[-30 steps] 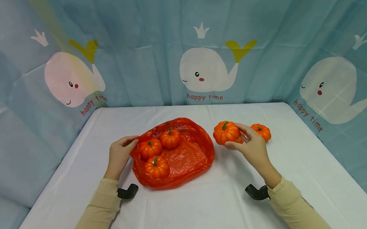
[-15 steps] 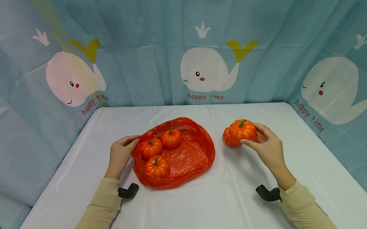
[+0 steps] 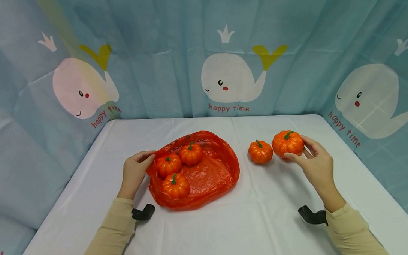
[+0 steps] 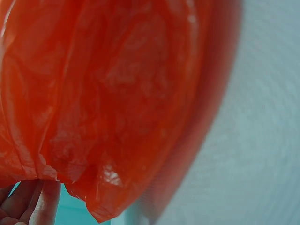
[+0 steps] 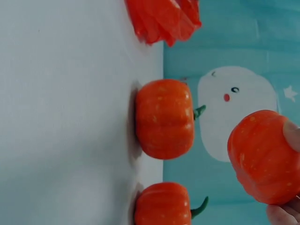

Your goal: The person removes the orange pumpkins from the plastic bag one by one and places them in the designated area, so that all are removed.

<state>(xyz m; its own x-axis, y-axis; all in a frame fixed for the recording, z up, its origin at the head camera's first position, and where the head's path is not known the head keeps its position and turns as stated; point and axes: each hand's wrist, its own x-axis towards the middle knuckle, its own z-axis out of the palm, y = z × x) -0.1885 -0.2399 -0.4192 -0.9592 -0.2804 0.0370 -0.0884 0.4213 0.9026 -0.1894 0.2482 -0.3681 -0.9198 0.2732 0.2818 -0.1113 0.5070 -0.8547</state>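
Observation:
My left hand (image 3: 134, 171) pinches the left rim of a red plastic bag (image 3: 210, 172), which lies spread with its mouth up. Inside, toward its left, sit three small orange toy pumpkins (image 3: 175, 186) with green stems. Off to the right, my right hand (image 3: 316, 165) grips another toy pumpkin (image 3: 287, 144) between thumb and fingers. The right wrist view shows this held pumpkin (image 5: 262, 159) raised above the table. Two more pumpkins stand there: a nearer-to-bag pumpkin (image 3: 260, 152) and a second pumpkin (image 5: 163, 205), which the held one and the hand hide in the head view.
A white cloth covers the table (image 3: 207, 236). Around its back and sides hangs a blue curtain (image 3: 155, 88) with whale prints. Black curved pieces (image 3: 313, 215) stick out from both wrists, close above the cloth.
My right hand has carried its pumpkin rightward, away from the bag. One standing pumpkin has come into full sight, while the far right one is now covered. My left hand stays at the bag's rim.

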